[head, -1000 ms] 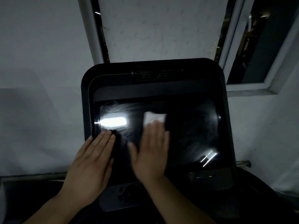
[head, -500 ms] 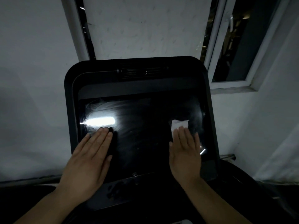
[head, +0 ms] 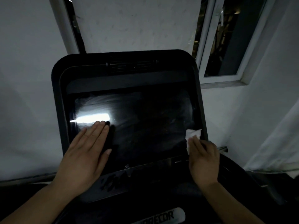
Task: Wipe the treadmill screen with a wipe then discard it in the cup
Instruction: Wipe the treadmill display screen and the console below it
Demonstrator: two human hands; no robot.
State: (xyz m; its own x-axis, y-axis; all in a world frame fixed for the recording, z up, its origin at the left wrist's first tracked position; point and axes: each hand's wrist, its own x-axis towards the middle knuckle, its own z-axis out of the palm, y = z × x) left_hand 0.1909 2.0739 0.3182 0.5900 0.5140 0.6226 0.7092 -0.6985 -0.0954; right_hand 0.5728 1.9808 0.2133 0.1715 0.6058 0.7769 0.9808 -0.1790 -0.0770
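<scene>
Head view, screen: dark glass panel [head: 145,126] in a black console frame, tilted toward the wearer; a bright glare streak sits on its left part and faint smears run across it.
Left hand: [head: 85,152] laid flat on the lower left of the screen, fingers straight and together, gripping nothing.
Right hand: [head: 203,160] flat at the lower right corner, fingers extended, pressing the wipe against the glass rather than pinching it.
Wipe: [head: 193,135] white, crumpled, partly under the right fingertips, touching the screen's right edge beside the frame.
Cup: not in view.
Risk 1: the wipe could slip off over the frame edge, since only flat pressure holds it.
Risk 2: the bare left palm could leave fresh marks on glass.
Risk 3: dim light may hide missed streaks.
Writing: "PRECOR" [head: 158,218] on a pale bar at the bottom edge, first letter partly cut off.
</scene>
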